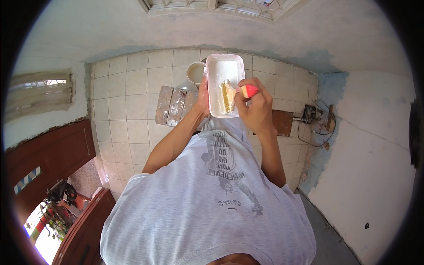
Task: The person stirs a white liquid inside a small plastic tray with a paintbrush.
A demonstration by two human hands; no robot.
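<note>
Up front, the left hand [203, 95] grips the white rectangular tray [215, 70] by its left long edge, fingers wrapped under and mostly hidden, thumb side pressed to the rim; the grasp is closed on the tray and holds it out in front of the chest. Inside the tray, white paint coats the floor, thickest toward the far end away from the grip. The right hand [255, 106] is curled shut around the paintbrush [236, 93] at its red handle, which pokes out just above the knuckles. From that grip the brush runs leftward and down into the tray, its pale bristles lying flat on the tray floor near the middle, between the two hands and closer to the near end than the far one. The right hand touches the tray's right rim, so both hands bracket the tray with the bristles between them.

Beyond the left hand, just past the tray's far left corner, a round white bucket [194, 73] stands on the tiled floor [132, 101]. Below and left of that grip lie paint-spattered wooden planks [174, 106]. Off past the right hand, a brown board [282, 123] and tangled cables [316, 128] lie by the wall [375, 145]
</note>
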